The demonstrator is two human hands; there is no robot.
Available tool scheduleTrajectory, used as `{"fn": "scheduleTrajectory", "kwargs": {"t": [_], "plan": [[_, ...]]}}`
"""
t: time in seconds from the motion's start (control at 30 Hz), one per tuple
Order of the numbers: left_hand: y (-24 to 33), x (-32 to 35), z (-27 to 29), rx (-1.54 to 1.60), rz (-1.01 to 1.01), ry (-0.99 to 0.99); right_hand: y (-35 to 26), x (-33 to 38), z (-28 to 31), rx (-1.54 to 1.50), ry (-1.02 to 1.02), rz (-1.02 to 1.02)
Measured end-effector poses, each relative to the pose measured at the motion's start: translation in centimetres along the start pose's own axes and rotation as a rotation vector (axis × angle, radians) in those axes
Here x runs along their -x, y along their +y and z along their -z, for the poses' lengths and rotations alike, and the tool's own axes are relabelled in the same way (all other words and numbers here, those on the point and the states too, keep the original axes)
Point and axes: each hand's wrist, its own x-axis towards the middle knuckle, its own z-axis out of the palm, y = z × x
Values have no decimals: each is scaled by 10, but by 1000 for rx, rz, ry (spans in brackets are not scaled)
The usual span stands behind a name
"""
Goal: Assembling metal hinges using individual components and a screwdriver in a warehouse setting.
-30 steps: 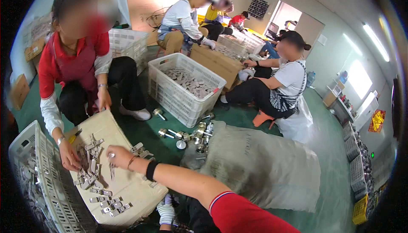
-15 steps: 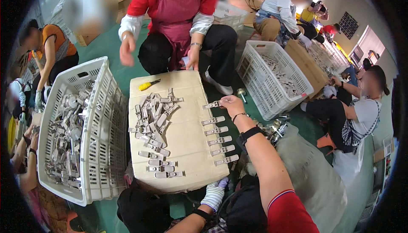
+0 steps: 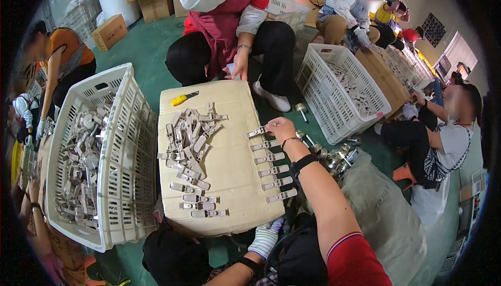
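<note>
My right hand (image 3: 282,130) pinches the end of a flat metal clip (image 3: 255,132) at the right edge of a cream padded board (image 3: 235,171). Below it, several matching clips (image 3: 273,170) form a column along that edge, jutting past it. A loose pile of clips (image 3: 190,135) covers the board's left half, with a few more laid side by side beneath it. My left hand (image 3: 265,240), in a striped glove, is low at the board's near edge. Its fingers are partly hidden, and I cannot make out whether it holds anything.
A yellow-handled cutter (image 3: 184,98) lies at the board's far left. White crates of metal parts stand left (image 3: 117,181) and far right (image 3: 339,98). A co-worker in a red apron (image 3: 224,41) sits opposite. Metal fittings (image 3: 339,155) and a plastic sack (image 3: 381,208) lie right.
The clip in my right hand has come closer to the column below it. The co-worker opposite has raised one arm upward. My left hand stays at the near edge.
</note>
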Motion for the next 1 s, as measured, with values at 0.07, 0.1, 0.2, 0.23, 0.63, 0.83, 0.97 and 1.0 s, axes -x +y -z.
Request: {"fn": "scheduleTrajectory", "kwargs": {"t": [0.07, 0.1, 0.2, 0.23, 0.63, 0.83, 0.97, 1.0], "plan": [[-3, -1, 0, -29, -11, -4, 0, 0, -2, -14, -5, -8], [-3, -1, 0, -26, -6, -5, 0, 1, -3, 0, -5, -6], [-4, 0, 0, -18, 11, -8, 0, 1, -4, 18, -1, -9], [-4, 0, 1, -15, 18, -8, 0, 1, -5, 7, 3, -16], [1, 0, -1, 48, -22, 9, 8, -2, -2, -37, 16, -27], [3, 0, -1, 1, -23, 4, 14, -4, 1, -11, 19, -11], [-2, 1, -2, 135, -22, 12, 18, -6, -2, 55, 43, -9], [-5, 0, -3, 167, -7, 6, 22, -9, 0, 78, 44, -8]]}}
